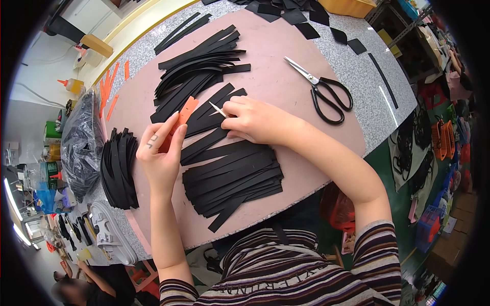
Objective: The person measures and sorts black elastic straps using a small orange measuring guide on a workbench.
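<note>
My left hand [162, 145] pinches an orange strip [188, 110] upright between thumb and fingers; the strip shows small marks or holes near its top. In my right hand [250, 120] is a thin, pale pointed stick [217, 108], its tip directed at the orange strip but apart from it. Under and around both hands lie black strips: a fanned bundle [232, 176] nearest my body, loose strips [206, 145] beneath my right hand, and a larger heap [199, 66] farther off. Another black bundle [119, 168] lies left of my left wrist.
Black-handled scissors [326, 94] rest on the pink mat [286, 102] at the right. Orange strips [108, 86] and a black plastic bag [81, 145] are at the left. Black cut pieces [306, 29] lie at the far edge. Another person [87, 285] is at the lower left.
</note>
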### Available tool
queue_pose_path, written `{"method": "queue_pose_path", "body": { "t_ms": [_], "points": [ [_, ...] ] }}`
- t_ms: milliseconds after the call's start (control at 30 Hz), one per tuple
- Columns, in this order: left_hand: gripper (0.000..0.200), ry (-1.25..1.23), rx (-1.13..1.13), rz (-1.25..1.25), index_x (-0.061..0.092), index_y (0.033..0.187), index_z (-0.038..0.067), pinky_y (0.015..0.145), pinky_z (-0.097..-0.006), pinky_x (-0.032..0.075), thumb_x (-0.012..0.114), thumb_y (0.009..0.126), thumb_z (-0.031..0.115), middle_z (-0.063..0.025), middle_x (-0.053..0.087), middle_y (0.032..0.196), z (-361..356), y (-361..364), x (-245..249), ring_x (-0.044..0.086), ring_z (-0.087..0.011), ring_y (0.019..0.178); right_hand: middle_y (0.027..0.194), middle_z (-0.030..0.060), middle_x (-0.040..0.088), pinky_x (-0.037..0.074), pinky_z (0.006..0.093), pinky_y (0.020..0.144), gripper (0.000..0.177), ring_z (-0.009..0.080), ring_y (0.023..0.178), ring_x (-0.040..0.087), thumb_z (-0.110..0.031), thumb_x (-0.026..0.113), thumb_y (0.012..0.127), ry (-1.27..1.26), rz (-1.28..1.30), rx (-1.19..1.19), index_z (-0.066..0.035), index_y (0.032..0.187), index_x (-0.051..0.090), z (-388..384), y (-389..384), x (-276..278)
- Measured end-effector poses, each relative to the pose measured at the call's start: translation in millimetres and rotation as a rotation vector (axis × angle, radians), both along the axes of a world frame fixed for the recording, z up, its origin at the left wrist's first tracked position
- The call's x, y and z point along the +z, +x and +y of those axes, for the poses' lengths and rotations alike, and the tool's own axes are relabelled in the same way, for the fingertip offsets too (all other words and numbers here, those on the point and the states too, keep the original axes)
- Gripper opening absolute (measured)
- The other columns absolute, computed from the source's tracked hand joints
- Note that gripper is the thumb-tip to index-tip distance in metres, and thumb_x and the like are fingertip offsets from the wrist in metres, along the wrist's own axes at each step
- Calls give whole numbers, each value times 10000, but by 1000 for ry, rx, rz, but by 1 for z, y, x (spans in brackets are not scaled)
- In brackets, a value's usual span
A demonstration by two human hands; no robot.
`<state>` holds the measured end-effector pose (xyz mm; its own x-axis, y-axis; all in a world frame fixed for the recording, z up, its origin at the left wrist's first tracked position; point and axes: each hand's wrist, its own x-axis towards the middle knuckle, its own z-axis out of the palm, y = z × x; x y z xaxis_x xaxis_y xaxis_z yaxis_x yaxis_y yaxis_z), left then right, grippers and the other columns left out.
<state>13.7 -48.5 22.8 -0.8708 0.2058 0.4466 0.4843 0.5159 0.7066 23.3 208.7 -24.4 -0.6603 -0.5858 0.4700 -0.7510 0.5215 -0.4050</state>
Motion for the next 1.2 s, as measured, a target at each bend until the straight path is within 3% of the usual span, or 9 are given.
{"method": "queue_pose_path", "body": {
  "t_ms": [233, 333, 533, 633, 733, 833, 933, 1033, 1200],
  "points": [
    [290, -29, -16, 41, 796, 1168, 51, 611, -217, 470, 824, 880, 47, -25, 672, 876, 0, 0, -2, 610, -70, 716, 980, 87, 573, 521, 388, 855, 155, 263, 945, 595, -103, 733, 817, 91, 56, -2, -38, 950, 689, 1, 3, 1],
    [296, -32, -17, 36, 796, 1169, 53, 610, -217, 469, 826, 874, 46, -26, 673, 874, 1, 2, -3, 610, -70, 715, 941, 85, 574, 527, 386, 855, 94, 257, 926, 595, -125, 666, 842, 127, 126, -11, -55, 787, 636, 0, 4, 0],
    [303, -31, -18, 41, 796, 1171, 56, 602, -217, 463, 828, 870, 44, -24, 668, 870, 0, 4, -2, 601, -69, 707, 978, 90, 579, 527, 382, 864, 44, 257, 968, 598, -84, 643, 836, 97, 52, -4, -47, 811, 643, 2, 3, 2],
    [305, -36, -27, 60, 796, 1173, 56, 597, -214, 459, 828, 870, 43, -19, 663, 868, 0, 4, -3, 594, -65, 703, 1027, 96, 575, 521, 379, 877, 231, 263, 992, 591, -33, 684, 800, 131, 14, 0, -41, 1028, 717, 4, 5, 6],
    [302, -38, -30, 40, 792, 1180, 51, 599, -207, 458, 817, 880, 30, -14, 659, 879, 0, 5, -1, 589, -57, 711, 997, 93, 580, 522, 376, 855, 211, 266, 966, 595, -36, 684, 804, 124, 32, 6, -31, 1013, 703, 3, 4, 11],
    [298, -31, -23, 17, 788, 1185, 45, 604, -201, 460, 804, 890, 14, -10, 659, 892, 2, 7, 1, 587, -50, 720, 909, 87, 592, 526, 371, 817, 65, 260, 891, 610, -97, 644, 815, 120, 126, 19, -42, 785, 626, 2, 4, 9],
    [302, 0, -4, 21, 797, 1170, 58, 601, -219, 473, 824, 870, 35, -24, 676, 874, -2, 5, 2, 610, -67, 711, 842, 59, 581, 505, 340, 761, 81, 213, 830, 596, -141, 645, 764, 197, 416, 71, -63, 766, 623, -3, 34, 9],
    [291, -13, -47, 18, 801, 1155, 66, 613, -241, 494, 825, 866, 45, -44, 697, 884, -2, 3, 1, 635, -96, 711, 845, 65, 596, 508, 346, 774, 108, 236, 865, 625, -103, 668, 776, 246, 228, 35, -37, 861, 668, 3, 66, 12],
    [274, -163, -269, -69, 802, 1127, 90, 633, -314, 554, 833, 855, 109, -73, 715, 905, 47, 3, -19, 694, -195, 709, 1004, 143, 714, 548, 375, 843, 283, 292, 950, 692, -25, 687, 913, -264, -141, -355, -22, 1195, 705, 30, 62, 18]
  ]
}}
